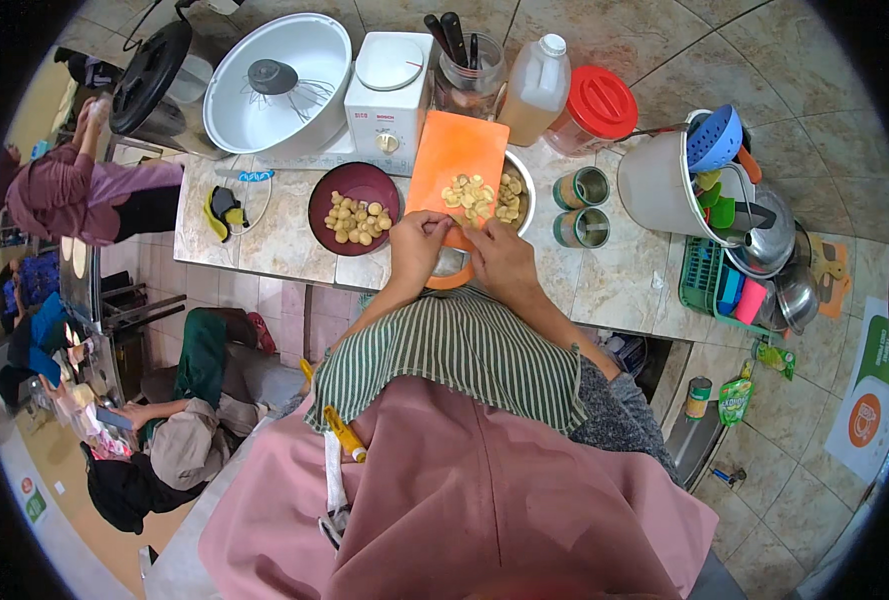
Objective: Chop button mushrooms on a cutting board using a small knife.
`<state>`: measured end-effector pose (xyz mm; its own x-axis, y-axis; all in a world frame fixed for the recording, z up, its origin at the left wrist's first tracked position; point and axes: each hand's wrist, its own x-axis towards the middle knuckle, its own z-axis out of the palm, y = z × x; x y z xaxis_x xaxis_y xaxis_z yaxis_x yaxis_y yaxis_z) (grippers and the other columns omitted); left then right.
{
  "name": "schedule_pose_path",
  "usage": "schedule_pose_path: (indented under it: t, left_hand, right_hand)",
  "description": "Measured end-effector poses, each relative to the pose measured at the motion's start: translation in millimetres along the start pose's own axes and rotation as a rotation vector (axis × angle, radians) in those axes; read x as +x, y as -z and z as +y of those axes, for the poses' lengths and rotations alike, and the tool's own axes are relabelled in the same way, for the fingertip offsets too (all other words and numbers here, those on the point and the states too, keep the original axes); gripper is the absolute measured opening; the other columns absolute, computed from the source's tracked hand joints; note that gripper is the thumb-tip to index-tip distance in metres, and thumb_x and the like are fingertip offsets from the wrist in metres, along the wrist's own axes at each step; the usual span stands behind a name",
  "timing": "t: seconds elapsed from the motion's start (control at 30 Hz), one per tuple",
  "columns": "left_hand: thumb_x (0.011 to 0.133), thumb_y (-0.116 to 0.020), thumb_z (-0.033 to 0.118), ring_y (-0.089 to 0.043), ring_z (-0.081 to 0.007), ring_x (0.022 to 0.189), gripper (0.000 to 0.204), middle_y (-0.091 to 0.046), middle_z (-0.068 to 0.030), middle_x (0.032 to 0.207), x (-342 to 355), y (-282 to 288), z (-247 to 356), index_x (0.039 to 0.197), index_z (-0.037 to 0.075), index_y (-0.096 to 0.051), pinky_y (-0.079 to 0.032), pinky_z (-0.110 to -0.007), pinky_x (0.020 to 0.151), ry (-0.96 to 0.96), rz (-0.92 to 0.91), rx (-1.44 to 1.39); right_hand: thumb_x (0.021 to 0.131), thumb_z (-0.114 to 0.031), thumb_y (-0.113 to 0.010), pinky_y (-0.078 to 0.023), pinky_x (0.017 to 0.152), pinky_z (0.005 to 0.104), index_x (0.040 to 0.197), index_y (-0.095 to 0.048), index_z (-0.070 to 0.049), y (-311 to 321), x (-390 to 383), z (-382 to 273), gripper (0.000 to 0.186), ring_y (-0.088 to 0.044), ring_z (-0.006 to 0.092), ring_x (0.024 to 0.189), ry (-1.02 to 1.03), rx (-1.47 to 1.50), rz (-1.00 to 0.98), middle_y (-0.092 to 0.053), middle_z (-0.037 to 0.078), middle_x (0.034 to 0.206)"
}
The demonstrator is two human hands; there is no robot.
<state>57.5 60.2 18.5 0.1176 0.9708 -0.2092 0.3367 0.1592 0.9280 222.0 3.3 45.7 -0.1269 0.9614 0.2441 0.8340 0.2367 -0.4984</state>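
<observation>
An orange cutting board (pixel 458 150) lies in front of me with pale mushroom slices (pixel 470 195) on it. At its near part, my left hand (pixel 418 250) is closed with fingertips pinched together. Beside it my right hand (pixel 505 262) is also closed, its fingers bent down close to the slices. Whatever the fingertips hold is too small and covered to make out. To the left stands a dark red bowl (pixel 317 215) of whole, round button mushrooms (pixel 358 218). A metal bowl (pixel 530 205) holding more slices is partly covered by the board's right side.
Two opened cans (pixel 582 228) stand on the right, near a white bucket (pixel 655 185) of utensils and a green basket (pixel 700 275). Behind are a white mixer (pixel 390 110), its bowl (pixel 230 85), a jug (pixel 537 90) and a red-lidded container (pixel 593 110). Other people are at left.
</observation>
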Motion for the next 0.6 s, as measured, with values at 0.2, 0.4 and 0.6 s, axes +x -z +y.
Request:
schedule_pose_path:
  t: [0.2, 0.4, 0.6]
  left_hand:
    - [0.091, -0.072, 0.005, -0.073, -0.0157, 0.073, 0.014, -0.076, -0.0133, 0.082, 0.7, -1.0, -3.9, 0.099, -0.006, -0.075, -0.056, -0.029, 0.067, -0.040, 0.031, 0.008]
    - [0.090, -0.072, 0.005, -0.072, -0.0168, 0.070, 0.012, -0.076, -0.0140, 0.083, -0.8, -1.4, -8.0, 0.096, -0.005, -0.075, -0.054, -0.029, 0.065, 0.040, 0.035, -0.064]
    - [0.089, -0.072, 0.003, -0.073, -0.0189, 0.075, 0.012, -0.075, -0.0163, 0.087, 2.0, -6.8, -23.0, 0.096, -0.006, -0.075, -0.056, -0.031, 0.068, -0.032, 0.075, -0.074]
  right_hand:
    - [0.077, -0.005, -0.070, -0.055, 0.064, 0.0406, 0.108, -0.072, -0.006, -8.0, -25.0, 8.5, 0.031, -0.064, 0.0290, 0.080, -0.064, 0.067, 0.027, -0.058, 0.011, 0.086]
    - [0.076, -0.004, -0.071, -0.054, 0.063, 0.0415, 0.107, -0.074, -0.007, 13.3, -24.8, 3.9, 0.031, -0.065, 0.0298, 0.074, -0.088, 0.125, 0.044, -0.060, 0.011, 0.082]
    - [0.077, -0.003, -0.070, -0.054, 0.064, 0.0408, 0.107, -0.073, -0.008, -1.8, -2.1, -3.4, 0.031, -0.063, 0.0291, 0.077, -0.051, 0.084, 0.034, -0.056, 0.010, 0.083]
